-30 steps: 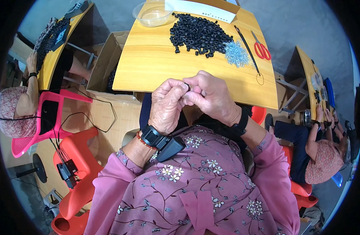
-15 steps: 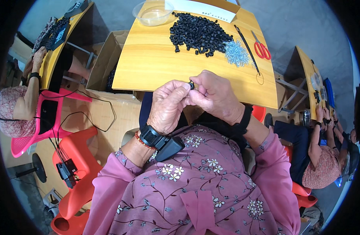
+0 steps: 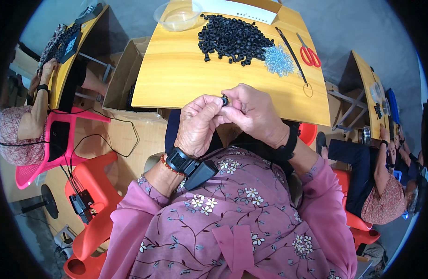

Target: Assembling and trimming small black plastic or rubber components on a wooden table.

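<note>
Just off the table's near edge, my left hand [image 3: 197,122] and my right hand [image 3: 256,114] meet with their fingers closed. Between the fingertips is a small black ring-shaped part [image 3: 224,100], pinched from both sides. Most of it is hidden, and whether the right fingers also grip something finer cannot be made out. Beyond my hands, a heap of similar black parts [image 3: 232,39] covers the far middle of the table [image 3: 176,76]. Against its right side lies a smaller pile of clear bluish pieces [image 3: 280,61].
A thin black stick [image 3: 290,50] with a wire loop lies beside red-handled scissors [image 3: 309,56] at the right. A clear plastic bowl [image 3: 177,19] and a white box [image 3: 237,10] stand far back. A cardboard box [image 3: 123,79] sits left of the table. Other people work at both sides.
My hands keep nearly the same pose, still pinching the black part, which has shifted slightly left. The table's contents sit slightly further left and higher in view.
</note>
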